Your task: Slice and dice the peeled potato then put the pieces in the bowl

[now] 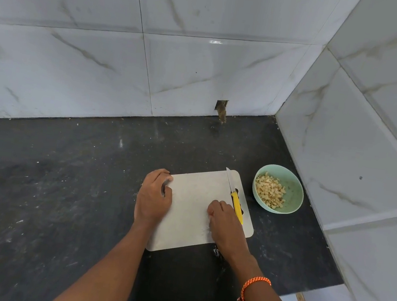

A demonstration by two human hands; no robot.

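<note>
With the diced potato point(270, 191) already in the bowl point(294, 194) at the right, the left hand point(153, 197) grips the board's point(189, 214) left edge and the right hand point(223, 222) rests loosely curled beside the knife point(235, 200); sweep any stray bits bowlward.

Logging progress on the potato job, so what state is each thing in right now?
Bowl: upright on the counter, holding diced potato.
Cutting board: flat, no pieces visible.
Knife: lying on the board's right side.
Left hand: grips the board's left edge.
Right hand: fingers curled, resting on the board beside the knife.
</note>
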